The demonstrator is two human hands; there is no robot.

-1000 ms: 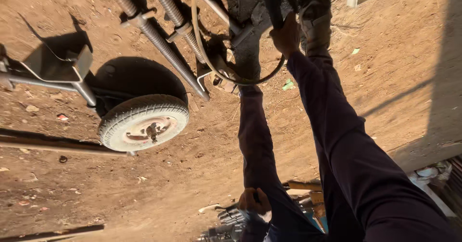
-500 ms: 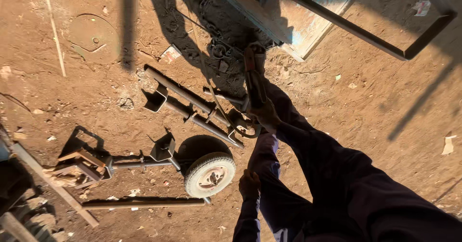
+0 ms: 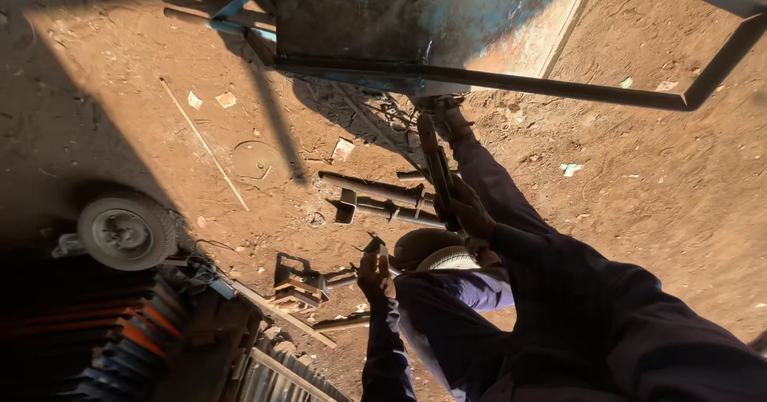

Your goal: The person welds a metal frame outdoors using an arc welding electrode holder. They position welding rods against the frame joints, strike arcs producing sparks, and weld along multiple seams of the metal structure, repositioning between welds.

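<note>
My right hand is closed around a long rusty metal bar that runs up toward my shoe by the blue metal panel. Lower down, my left hand is curled in shadow, maybe around a small pale piece; I cannot tell whether it holds it. Just beyond both hands lie threaded steel rods on an axle frame. A small wheel shows partly behind my dark-sleeved arms and legs.
A dark tube frame crosses the top over red dirt ground. A second wheel lies at the left. Coiled springs and scrap metal fill the shadowed lower left. A thin rod and paper scraps lie on the dirt.
The view has swung and pulled back: the blue panel, tube frame and a second wheel have come in. My right hand stays on the bar; my left hand sits higher, near the axle.
</note>
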